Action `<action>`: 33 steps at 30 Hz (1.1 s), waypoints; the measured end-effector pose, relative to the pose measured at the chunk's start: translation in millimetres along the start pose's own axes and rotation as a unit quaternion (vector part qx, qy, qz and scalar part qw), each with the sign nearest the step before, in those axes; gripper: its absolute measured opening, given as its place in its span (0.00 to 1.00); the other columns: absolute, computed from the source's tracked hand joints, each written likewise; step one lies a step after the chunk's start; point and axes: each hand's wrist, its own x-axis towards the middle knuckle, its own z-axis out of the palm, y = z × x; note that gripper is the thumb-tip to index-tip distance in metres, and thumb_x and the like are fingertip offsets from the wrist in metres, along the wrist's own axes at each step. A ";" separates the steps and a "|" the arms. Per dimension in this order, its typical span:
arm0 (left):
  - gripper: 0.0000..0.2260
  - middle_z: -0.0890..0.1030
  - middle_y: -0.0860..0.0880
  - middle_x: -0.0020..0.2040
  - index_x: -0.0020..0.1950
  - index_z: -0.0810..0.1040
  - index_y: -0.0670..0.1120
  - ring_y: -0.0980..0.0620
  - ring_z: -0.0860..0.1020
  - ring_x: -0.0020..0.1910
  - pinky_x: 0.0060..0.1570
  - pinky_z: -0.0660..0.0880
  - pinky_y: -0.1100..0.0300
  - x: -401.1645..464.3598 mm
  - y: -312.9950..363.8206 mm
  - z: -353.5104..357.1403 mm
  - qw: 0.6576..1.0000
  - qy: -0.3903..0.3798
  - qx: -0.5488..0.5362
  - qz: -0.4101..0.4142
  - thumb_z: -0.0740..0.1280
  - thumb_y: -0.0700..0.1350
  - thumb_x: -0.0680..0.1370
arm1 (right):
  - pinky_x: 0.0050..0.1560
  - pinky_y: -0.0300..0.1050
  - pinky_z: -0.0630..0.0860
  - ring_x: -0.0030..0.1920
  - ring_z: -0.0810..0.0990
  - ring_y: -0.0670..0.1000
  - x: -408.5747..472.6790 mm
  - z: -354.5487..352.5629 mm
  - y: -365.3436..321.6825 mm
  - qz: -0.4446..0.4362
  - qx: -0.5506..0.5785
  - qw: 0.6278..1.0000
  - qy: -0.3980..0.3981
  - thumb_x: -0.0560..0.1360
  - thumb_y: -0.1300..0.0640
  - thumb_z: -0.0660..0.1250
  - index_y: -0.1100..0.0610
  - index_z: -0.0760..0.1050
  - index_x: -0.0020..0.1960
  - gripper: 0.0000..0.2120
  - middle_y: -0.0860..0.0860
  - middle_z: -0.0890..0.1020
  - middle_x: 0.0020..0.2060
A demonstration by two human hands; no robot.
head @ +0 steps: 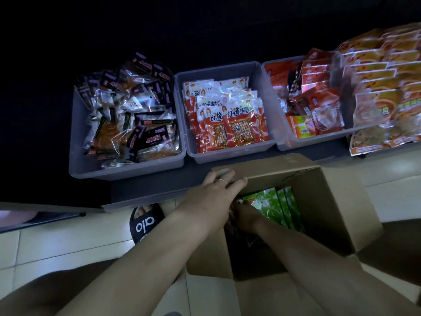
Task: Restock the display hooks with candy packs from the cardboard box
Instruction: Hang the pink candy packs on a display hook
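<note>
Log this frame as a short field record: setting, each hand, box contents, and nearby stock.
setting: tiled floor, dim light, head view looking down
cardboard box: open, flaps up
left hand: rests on the box's far flap, fingers straight
right hand: inside the box at the green packs; grip unclear
bins: three grey bins of snack packs beyond the box
hanging packs: orange packs at upper right
display hooks: not distinguishable
</note>
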 end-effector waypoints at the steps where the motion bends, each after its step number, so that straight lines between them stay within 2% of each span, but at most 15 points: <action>1: 0.37 0.46 0.53 0.87 0.85 0.49 0.59 0.47 0.46 0.84 0.68 0.75 0.45 -0.7 -1.1 0.0 1.000 0.001 -0.002 0.000 0.63 0.37 0.83 | 0.71 0.53 0.69 0.73 0.71 0.63 -7.4 -3.7 0.0 -0.009 0.011 1.000 -0.009 0.78 0.51 0.69 0.54 0.71 0.75 0.27 0.59 0.72 0.74; 5: 0.36 0.46 0.54 0.87 0.85 0.50 0.60 0.49 0.46 0.84 0.72 0.71 0.43 -0.3 -6.9 1.4 1.000 -0.002 -0.005 0.004 0.64 0.41 0.83 | 0.64 0.45 0.71 0.67 0.77 0.60 -44.1 -33.7 7.8 -0.079 0.032 0.996 0.018 0.78 0.57 0.69 0.56 0.77 0.69 0.20 0.59 0.79 0.66; 9: 0.31 0.51 0.52 0.86 0.84 0.55 0.61 0.50 0.48 0.84 0.76 0.67 0.46 1.0 -8.4 -3.3 1.000 0.008 -0.021 0.011 0.64 0.47 0.84 | 0.64 0.46 0.76 0.63 0.81 0.55 -80.2 -73.0 19.9 -0.078 0.100 0.992 0.024 0.78 0.59 0.72 0.53 0.78 0.68 0.19 0.53 0.83 0.61; 12: 0.28 0.55 0.52 0.85 0.83 0.58 0.59 0.49 0.52 0.83 0.76 0.66 0.47 -1.2 -7.1 -9.0 0.998 0.027 -0.046 0.020 0.64 0.52 0.84 | 0.60 0.43 0.79 0.58 0.83 0.49 -114.4 -108.5 23.1 -0.102 0.156 0.982 0.018 0.78 0.61 0.73 0.54 0.78 0.66 0.17 0.49 0.84 0.56; 16: 0.32 0.57 0.52 0.84 0.84 0.57 0.56 0.48 0.54 0.83 0.79 0.61 0.50 -4.7 -4.9 -16.8 0.993 0.049 -0.107 0.004 0.65 0.62 0.83 | 0.65 0.51 0.79 0.60 0.84 0.50 -170.3 -144.6 24.0 -0.148 0.192 0.970 0.020 0.74 0.57 0.74 0.53 0.80 0.64 0.18 0.50 0.86 0.58; 19: 0.36 0.63 0.52 0.82 0.84 0.58 0.53 0.52 0.63 0.79 0.74 0.64 0.58 -12.0 3.9 -26.6 0.977 0.067 -0.204 0.006 0.66 0.66 0.80 | 0.57 0.40 0.80 0.58 0.85 0.46 -212.8 -167.0 24.4 -0.178 0.230 0.956 0.021 0.79 0.62 0.71 0.52 0.80 0.65 0.15 0.48 0.86 0.58; 21: 0.35 0.67 0.56 0.78 0.82 0.61 0.55 0.57 0.68 0.74 0.72 0.65 0.62 -20.5 14.5 -32.1 0.953 0.063 -0.297 0.012 0.67 0.67 0.79 | 0.50 0.31 0.78 0.54 0.85 0.39 -235.9 -178.6 19.4 -0.202 0.267 0.942 0.032 0.80 0.63 0.69 0.50 0.80 0.64 0.15 0.43 0.86 0.55; 22: 0.32 0.70 0.59 0.75 0.78 0.65 0.59 0.59 0.70 0.72 0.73 0.66 0.60 -23.7 19.2 -33.5 0.934 0.065 -0.350 0.015 0.68 0.68 0.77 | 0.51 0.31 0.77 0.54 0.84 0.39 -241.5 -183.2 17.7 -0.217 0.287 0.932 0.040 0.80 0.63 0.69 0.49 0.80 0.65 0.16 0.43 0.86 0.56; 24: 0.26 0.76 0.61 0.70 0.69 0.71 0.66 0.60 0.75 0.69 0.75 0.70 0.54 -28.8 26.8 -35.9 0.888 0.072 -0.454 0.013 0.71 0.70 0.73 | 0.59 0.40 0.79 0.61 0.83 0.45 -246.7 -189.0 12.7 -0.249 0.324 0.911 0.057 0.81 0.64 0.69 0.53 0.79 0.67 0.16 0.48 0.84 0.62; 26: 0.31 0.82 0.57 0.68 0.70 0.75 0.62 0.55 0.80 0.67 0.74 0.71 0.49 -31.4 29.9 -37.6 0.818 0.067 -0.571 -0.005 0.77 0.69 0.69 | 0.63 0.46 0.80 0.64 0.82 0.50 -248.2 -192.2 7.5 -0.276 0.349 0.893 0.070 0.82 0.65 0.67 0.57 0.78 0.69 0.16 0.51 0.83 0.64; 28: 0.31 0.85 0.50 0.64 0.72 0.77 0.54 0.48 0.84 0.63 0.70 0.75 0.47 -33.2 33.7 -40.9 0.755 0.055 -0.654 -0.015 0.79 0.60 0.72 | 0.63 0.48 0.80 0.65 0.82 0.53 -248.8 -193.0 2.0 -0.283 0.383 0.876 0.079 0.82 0.65 0.67 0.59 0.76 0.70 0.17 0.52 0.83 0.65; 30: 0.24 0.87 0.46 0.61 0.68 0.81 0.49 0.46 0.86 0.58 0.62 0.79 0.49 -34.7 38.3 -44.8 0.718 0.052 -0.694 -0.024 0.76 0.54 0.74 | 0.64 0.49 0.80 0.65 0.82 0.54 -248.3 -190.0 -3.8 -0.286 0.420 0.857 0.080 0.82 0.65 0.65 0.59 0.76 0.70 0.17 0.54 0.83 0.65; 33: 0.20 0.87 0.44 0.59 0.66 0.83 0.46 0.46 0.87 0.54 0.54 0.82 0.53 -34.2 40.2 -46.2 0.704 0.063 -0.707 -0.039 0.71 0.52 0.77 | 0.62 0.49 0.80 0.64 0.83 0.54 -246.4 -184.7 -13.5 -0.272 0.484 0.829 0.066 0.83 0.64 0.64 0.58 0.76 0.70 0.15 0.54 0.84 0.63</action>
